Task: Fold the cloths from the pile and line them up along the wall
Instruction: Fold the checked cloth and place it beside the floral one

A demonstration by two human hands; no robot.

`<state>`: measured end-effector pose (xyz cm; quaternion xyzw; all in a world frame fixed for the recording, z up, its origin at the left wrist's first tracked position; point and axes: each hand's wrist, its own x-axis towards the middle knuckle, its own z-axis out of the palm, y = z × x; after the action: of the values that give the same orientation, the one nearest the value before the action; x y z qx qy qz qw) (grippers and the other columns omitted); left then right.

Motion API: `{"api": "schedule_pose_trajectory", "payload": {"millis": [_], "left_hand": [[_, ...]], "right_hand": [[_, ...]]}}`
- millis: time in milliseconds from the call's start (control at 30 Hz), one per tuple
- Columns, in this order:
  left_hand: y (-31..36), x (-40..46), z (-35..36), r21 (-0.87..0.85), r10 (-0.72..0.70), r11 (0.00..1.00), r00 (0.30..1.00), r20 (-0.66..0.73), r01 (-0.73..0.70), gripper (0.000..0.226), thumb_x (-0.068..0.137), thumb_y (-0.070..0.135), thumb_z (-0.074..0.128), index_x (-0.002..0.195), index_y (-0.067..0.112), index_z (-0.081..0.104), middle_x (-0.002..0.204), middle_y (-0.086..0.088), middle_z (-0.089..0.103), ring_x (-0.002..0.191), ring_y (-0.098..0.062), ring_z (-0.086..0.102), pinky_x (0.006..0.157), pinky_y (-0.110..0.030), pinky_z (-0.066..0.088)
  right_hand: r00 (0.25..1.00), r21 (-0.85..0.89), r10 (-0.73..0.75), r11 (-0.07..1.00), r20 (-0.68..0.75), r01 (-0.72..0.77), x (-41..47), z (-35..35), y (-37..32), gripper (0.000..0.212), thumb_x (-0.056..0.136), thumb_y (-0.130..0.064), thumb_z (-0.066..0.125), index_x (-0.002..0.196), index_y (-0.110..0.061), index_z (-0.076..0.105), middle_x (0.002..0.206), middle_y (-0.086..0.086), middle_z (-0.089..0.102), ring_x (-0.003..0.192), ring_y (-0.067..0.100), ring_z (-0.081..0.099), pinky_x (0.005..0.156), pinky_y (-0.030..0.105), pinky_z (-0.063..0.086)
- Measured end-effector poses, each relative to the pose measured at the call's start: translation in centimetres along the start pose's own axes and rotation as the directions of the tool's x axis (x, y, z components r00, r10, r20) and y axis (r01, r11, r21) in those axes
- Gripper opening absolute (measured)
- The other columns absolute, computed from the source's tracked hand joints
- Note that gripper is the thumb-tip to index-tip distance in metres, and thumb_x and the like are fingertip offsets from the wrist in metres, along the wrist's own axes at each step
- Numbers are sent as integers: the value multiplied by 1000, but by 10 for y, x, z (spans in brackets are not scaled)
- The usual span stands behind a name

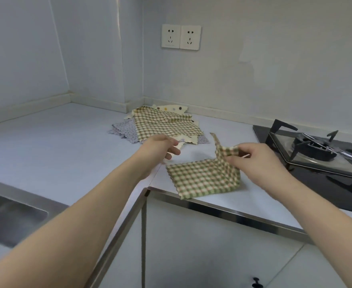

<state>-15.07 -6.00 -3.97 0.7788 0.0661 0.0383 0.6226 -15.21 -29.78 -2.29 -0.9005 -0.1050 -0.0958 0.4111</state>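
Right hand [260, 163] pinches a lifted corner of the green checked cloth [204, 178] at frame centre on the bench [56, 146], left hand [160, 147] loose-fingered, holding nothing, cloth pile [162, 125] just beyond.

Pale blue-grey walls [274, 59] meet in corner. Two white sockets [180, 36] side by side on far wall. Low ledge [100, 102] runs along wall foot. Pale worktop [56, 146] bends round corner, shiny metal strip on front edge. Steel sink [6, 213] at left. Black gas stove [316, 150] at right. White cupboard doors [212, 250] below, small dark knob [256, 282] near bottom. Soft, even light.
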Motion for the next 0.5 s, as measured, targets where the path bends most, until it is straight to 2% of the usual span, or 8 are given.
{"api": "schedule_pose_trajectory", "payload": {"millis": [67, 100, 167, 267, 400, 500], "left_hand": [[-1, 0, -7, -35, -39, 999, 999, -3, 39, 23, 99, 25, 50, 109, 11, 64, 91, -3, 75, 68, -12, 54, 47, -15, 41], [-1, 0, -7, -20, -47, 999, 999, 8, 48, 25, 99, 30, 51, 110, 11, 64, 92, -3, 75, 67, -12, 55, 47, -15, 41], [-5, 1, -7, 27, -60, 998, 997, 45, 59, 34, 98, 39, 50, 113, 11, 63, 92, -3, 75, 67, -12, 55, 57, -18, 44], [-9, 2, -3, 132, -55, 990, 994, 91, 43, 35, 95, 45, 54, 112, 15, 62, 94, -3, 74, 70, -13, 52, 58, -22, 40], [-14, 7, 3, 209, -3, 978, 998, 69, -12, 29, 92, 39, 61, 97, 11, 65, 90, -4, 66, 75, -16, 53, 72, -28, 45], [-15, 10, 4, 257, -39, 966, 998, 57, 23, 33, 89, 48, 57, 86, 16, 53, 86, -6, 50, 77, -19, 46, 73, -33, 38]], "right_hand": [[996, -37, -88, 995, 19, 89, -16, 18, -5, 8, 84, -19, 68, 81, -15, 74, 75, 1, 68, 68, 15, 59, 66, 30, 46], [991, -61, -136, 989, 22, 137, -22, 27, -5, 7, 84, -20, 69, 81, -15, 74, 77, 0, 67, 70, 14, 59, 68, 31, 47], [973, -119, -229, 966, 38, 232, -31, 43, -2, 6, 83, -18, 69, 81, -14, 73, 80, -1, 63, 75, 14, 58, 71, 34, 48], [951, -157, -308, 938, 35, 310, -38, 58, 3, 8, 83, -17, 70, 89, -17, 75, 83, -11, 60, 78, 7, 56, 72, 25, 45], [911, -201, -411, 896, -33, 396, -38, 63, 0, 15, 85, -16, 68, 98, -16, 75, 87, -8, 61, 81, 10, 56, 71, 22, 44], [857, -253, -509, 842, -78, 477, -39, 67, -4, 12, 85, -15, 68, 95, -15, 75, 85, -7, 61, 80, 13, 55, 69, 25, 44]]}}
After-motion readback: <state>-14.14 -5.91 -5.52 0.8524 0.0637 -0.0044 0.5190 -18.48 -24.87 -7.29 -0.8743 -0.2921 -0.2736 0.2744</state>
